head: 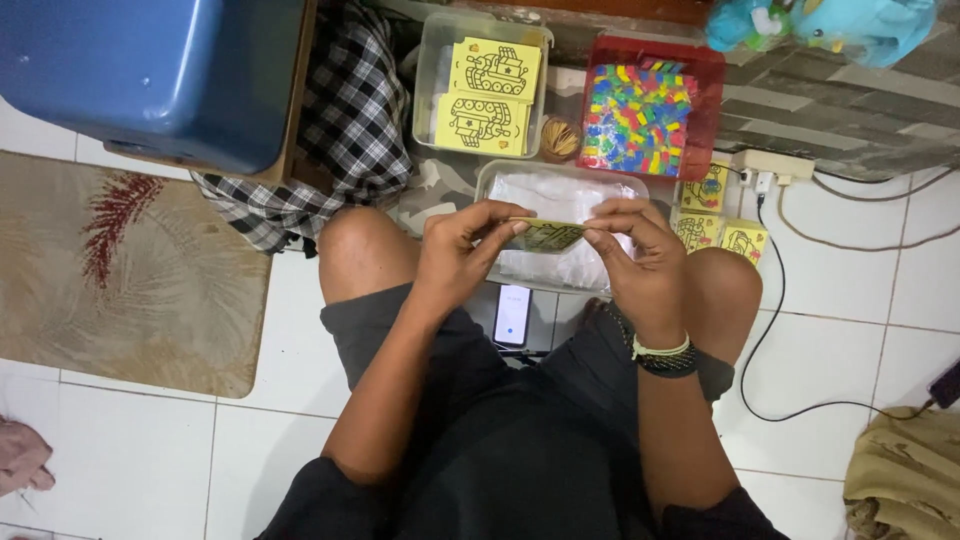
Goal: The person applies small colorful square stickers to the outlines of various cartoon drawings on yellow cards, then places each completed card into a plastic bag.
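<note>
A thin yellow printed card sits edge-on between both hands — left hand and right hand each pinch one end — above a clear plastic tub of white bags.

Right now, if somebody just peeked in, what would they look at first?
Probably the red tray full of bright little colourful pieces, at the top right of the floor. Then the yellow card with a black line drawing, pinched between the left hand and the right hand in the middle. More yellow cards lie in a clear box just above.
</note>
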